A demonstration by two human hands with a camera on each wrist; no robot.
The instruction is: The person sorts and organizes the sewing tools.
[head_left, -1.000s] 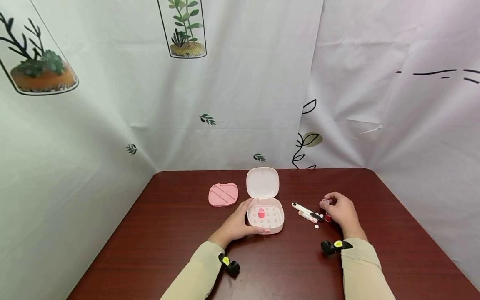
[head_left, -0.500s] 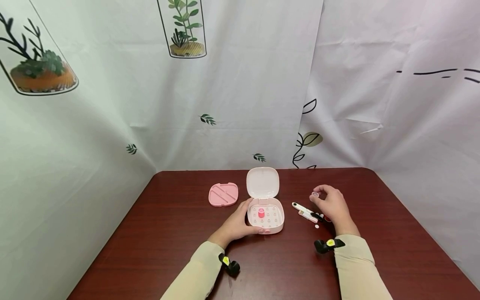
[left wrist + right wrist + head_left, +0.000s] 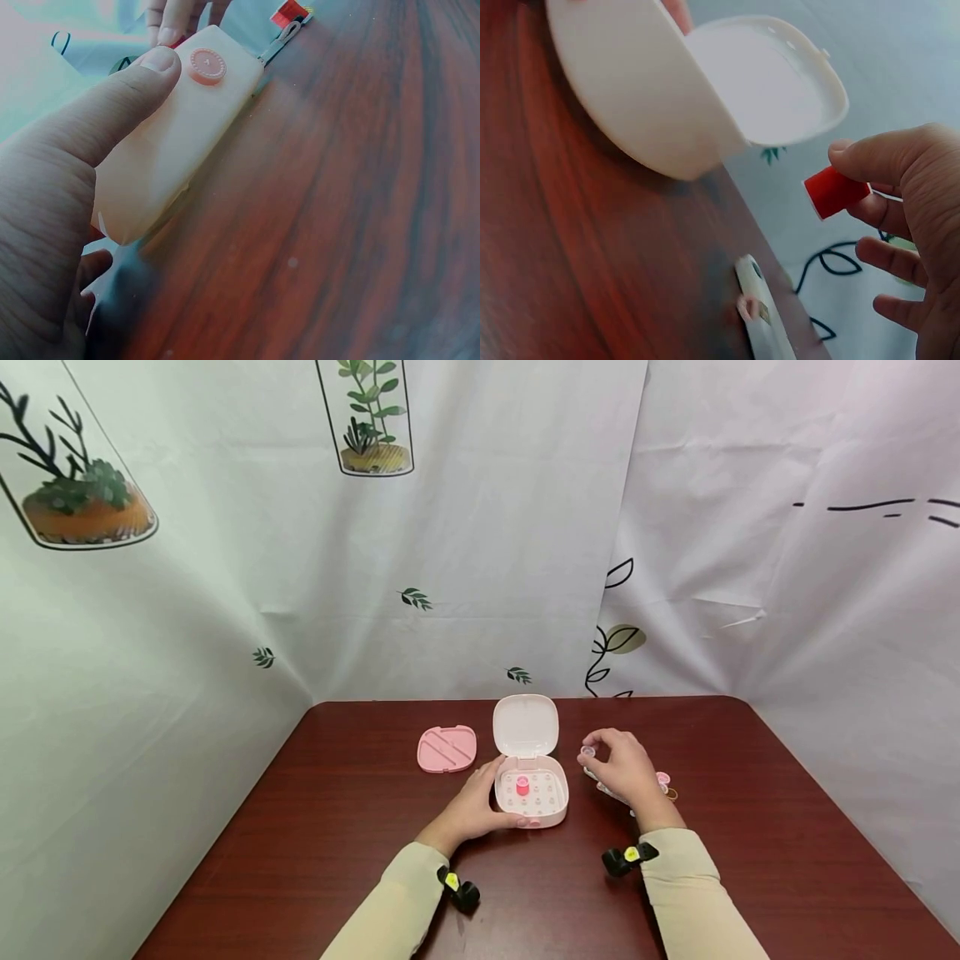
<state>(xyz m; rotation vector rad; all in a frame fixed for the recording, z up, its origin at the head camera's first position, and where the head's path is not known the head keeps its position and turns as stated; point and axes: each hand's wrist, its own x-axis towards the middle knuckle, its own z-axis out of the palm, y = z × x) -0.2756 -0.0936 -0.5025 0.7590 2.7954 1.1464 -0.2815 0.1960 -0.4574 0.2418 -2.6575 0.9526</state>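
Observation:
A pale pink sewing box (image 3: 553, 817) stands on the table with its lid (image 3: 526, 725) raised. Rows of small pegs fill its inside, and one pink thread spool (image 3: 522, 786) sits among them. My left hand (image 3: 474, 806) grips the box's left side, its thumb (image 3: 142, 97) lying along the front wall near the round pink catch (image 3: 208, 66). To the right of the box, my right hand (image 3: 626, 767) pinches a red thread spool (image 3: 836, 193) between thumb and fingers, off the table. The lower fingers of that hand stay apart from the spool.
Left of the lid lies a pink slotted tray (image 3: 447, 749). A white-handled tool (image 3: 763, 311) lies under the right hand, partly hidden. More spools and small items (image 3: 663, 779) lie to the right of that wrist. Patterned cloth hangs behind the table.
My right hand has moved left toward the box with the red thread spool, leaving the other small items behind it. My left hand and the box have stayed put.

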